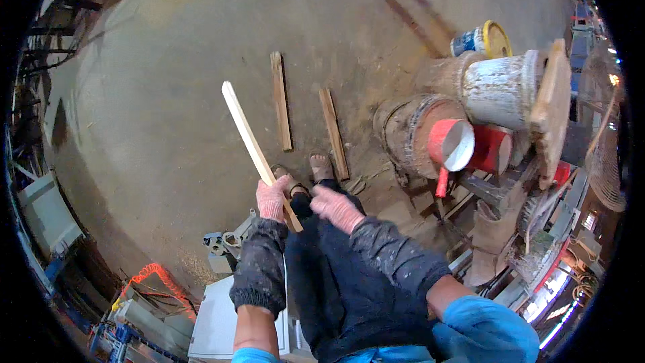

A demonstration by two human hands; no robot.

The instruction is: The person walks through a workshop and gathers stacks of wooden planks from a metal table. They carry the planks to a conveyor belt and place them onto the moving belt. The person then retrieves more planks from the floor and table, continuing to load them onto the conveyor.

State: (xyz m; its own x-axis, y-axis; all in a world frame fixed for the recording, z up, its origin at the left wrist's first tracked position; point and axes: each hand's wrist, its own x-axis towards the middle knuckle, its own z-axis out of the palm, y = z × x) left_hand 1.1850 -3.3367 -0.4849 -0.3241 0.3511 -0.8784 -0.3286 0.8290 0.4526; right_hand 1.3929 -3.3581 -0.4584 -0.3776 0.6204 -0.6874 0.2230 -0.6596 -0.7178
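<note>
A long, pale wooden strip (244,125) slants up and away from me, its near end by my lap. My left hand (271,199), in a pinkish knit glove, is wrapped round the strip in its lower part. To the right of it, my right hand (336,208) wears a matching glove and is apart from the strip. Its fingers point left toward the wood, slightly blurred, and I see nothing in them. Beyond my feet, two darker wooden strips lie on the floor, a left strip (281,102) and a right strip (334,134).
At right stand a dirt-crusted drum (401,136) with a red dipper (441,140) on it, a paint-streaked white bucket (497,89), a yellow-lidded bucket (471,42) and an upright wooden board (549,114). A white cabinet (215,319) and orange coiled hose (158,270) are at lower left.
</note>
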